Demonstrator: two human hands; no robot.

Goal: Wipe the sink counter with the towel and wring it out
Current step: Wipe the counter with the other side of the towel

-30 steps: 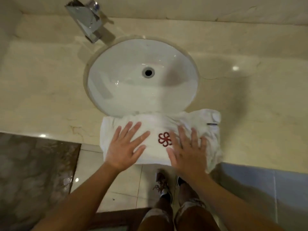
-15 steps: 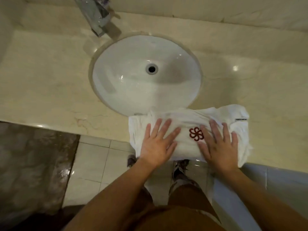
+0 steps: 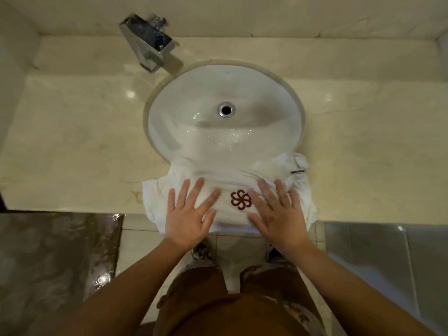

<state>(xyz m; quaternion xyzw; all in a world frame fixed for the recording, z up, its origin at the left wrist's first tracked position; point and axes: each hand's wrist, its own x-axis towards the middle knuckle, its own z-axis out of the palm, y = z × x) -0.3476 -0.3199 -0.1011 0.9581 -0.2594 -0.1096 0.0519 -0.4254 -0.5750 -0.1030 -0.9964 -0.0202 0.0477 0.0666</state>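
A white towel [image 3: 242,183] with a dark red flower emblem lies on the front strip of the beige marble counter [image 3: 72,141], just below the round white sink basin [image 3: 225,112]. Its near edge hangs over the counter's front. My left hand [image 3: 189,212] presses flat on the towel's left half, fingers spread. My right hand [image 3: 276,212] presses flat on the right half, beside the emblem. Both palms lie on the cloth; neither grips it.
A chrome faucet [image 3: 148,44] stands at the basin's back left. Water droplets glisten in the basin around the drain [image 3: 226,109]. Tiled floor, my legs and shoes show below the counter edge. A dark glossy panel [image 3: 48,263] is at lower left.
Both hands slid the towel along the front of the counter, to the right half a second ago and now back left to sit centred under the basin. The hands stay flat.
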